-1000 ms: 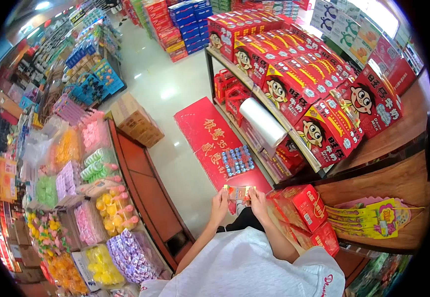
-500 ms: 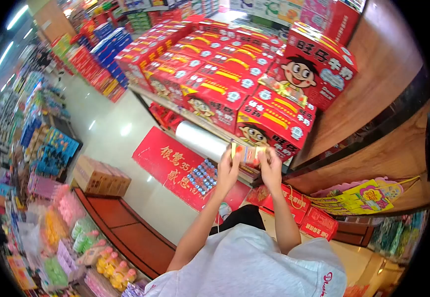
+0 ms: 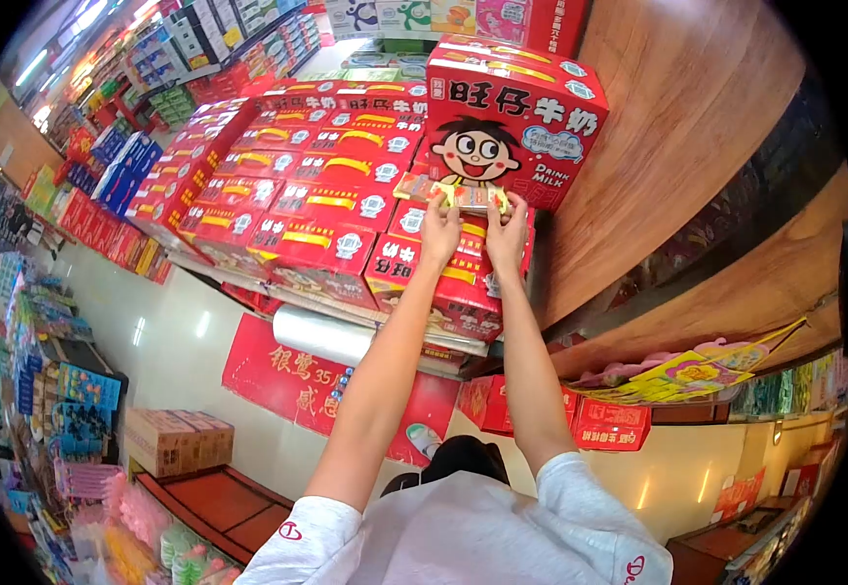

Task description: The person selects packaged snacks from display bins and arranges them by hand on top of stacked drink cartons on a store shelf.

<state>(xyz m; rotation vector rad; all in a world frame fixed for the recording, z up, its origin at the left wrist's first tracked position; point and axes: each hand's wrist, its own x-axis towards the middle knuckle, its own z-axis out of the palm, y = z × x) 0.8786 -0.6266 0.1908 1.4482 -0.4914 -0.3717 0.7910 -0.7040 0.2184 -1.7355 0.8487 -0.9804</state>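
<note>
A small flat packet [image 3: 473, 198], yellow at its ends with a red and bluish middle, is gripped between my two hands. My left hand [image 3: 440, 234] pinches its left end, and my right hand [image 3: 508, 234] closes on its right end. Both arms reach forward over a red milk box [image 3: 424, 265] with a yellow handle. Behind the packet stands an upright red milk box [image 3: 513, 127] with a cartoon boy's face. Just left of my left fingertips, another flat yellowish packet [image 3: 410, 186] shows in part, lying at the foot of that box. The held packet's print is too small to read.
Rows of red milk boxes [image 3: 312, 203] fill the shelf to the left. A wooden panel [image 3: 658, 127] rises on the right. Below are a silvery roll [image 3: 321, 336], a red floor mat [image 3: 268, 366] and red cartons [image 3: 611, 424]. A brown carton [image 3: 178, 441] stands at lower left.
Both hands have moved forward and up with the packet, from in front of the shelf's edge to over the milk boxes, near the upright box. The view has shifted too.
</note>
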